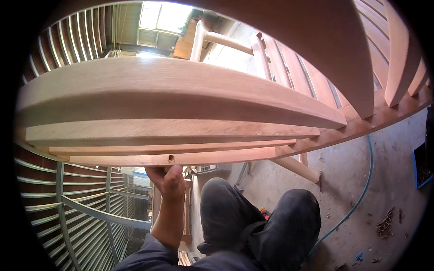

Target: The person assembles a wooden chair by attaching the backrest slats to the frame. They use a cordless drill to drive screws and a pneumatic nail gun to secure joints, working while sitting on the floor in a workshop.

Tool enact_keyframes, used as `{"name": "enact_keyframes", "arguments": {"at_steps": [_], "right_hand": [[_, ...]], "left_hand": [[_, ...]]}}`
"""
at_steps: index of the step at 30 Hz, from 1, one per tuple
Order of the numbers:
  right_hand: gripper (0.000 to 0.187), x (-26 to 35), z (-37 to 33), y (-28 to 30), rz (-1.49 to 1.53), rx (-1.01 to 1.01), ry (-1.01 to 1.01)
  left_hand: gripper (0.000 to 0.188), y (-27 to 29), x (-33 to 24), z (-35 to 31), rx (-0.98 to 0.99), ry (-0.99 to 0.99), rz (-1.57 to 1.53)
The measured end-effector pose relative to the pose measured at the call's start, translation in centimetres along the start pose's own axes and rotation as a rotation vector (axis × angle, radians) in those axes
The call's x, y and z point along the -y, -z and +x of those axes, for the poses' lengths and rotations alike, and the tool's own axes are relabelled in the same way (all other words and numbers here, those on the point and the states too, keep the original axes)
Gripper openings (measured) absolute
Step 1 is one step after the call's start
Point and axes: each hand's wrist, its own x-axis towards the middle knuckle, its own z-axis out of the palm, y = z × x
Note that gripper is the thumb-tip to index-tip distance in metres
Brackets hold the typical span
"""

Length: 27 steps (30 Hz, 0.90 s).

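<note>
A large slatted frame of pale, bare wood spans the upper half of the head view, with broad curved slats (181,86) set into a long rail (330,135). Along its lower edge runs a thin wooden strip (113,160) with a round hole (171,157) in it. Just below that hole, my left hand (169,180) grips the strip from underneath. Its thumb points up against the edge, while the other fingers are mostly hidden behind the wood. My right hand does not show.
A blue-green hose (371,162) curves over the concrete floor (289,174) at right. Wood scraps (385,223) lie beyond it, near a dark blue-rimmed container (422,167). Metal slatted racking (90,207) stands at left. My bent knees (226,212) are below the frame.
</note>
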Motion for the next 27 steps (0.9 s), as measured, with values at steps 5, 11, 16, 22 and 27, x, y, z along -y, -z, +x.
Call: {"name": "enact_keyframes", "arguments": {"at_steps": [5, 11, 16, 22, 27], "right_hand": [[0.062, -0.1, 1.1, 2.1, -0.004, -0.013, -0.004], [0.062, -3.4, -0.6, 5.3, 0.066, -0.053, -0.053], [0.063, -4.4, -4.8, 8.0, 0.163, -0.155, -0.136], [0.086, -2.9, -7.1, 8.7, 0.140, -0.279, -0.161], [0.089, -2.7, -6.0, 6.5, 0.114, -0.344, -0.199]], "left_hand": [[0.046, 0.1, 0.8, -0.1, -0.053, 0.025, -0.024], [0.044, -3.5, -1.4, 0.8, -0.379, 0.222, 0.205], [0.029, -0.5, 3.2, 0.0, -0.365, 0.273, 0.180], [0.033, -1.7, 1.6, 1.3, -0.187, 0.350, 0.228], [0.042, -1.3, 2.2, -0.3, -0.004, 0.228, 0.008]]}}
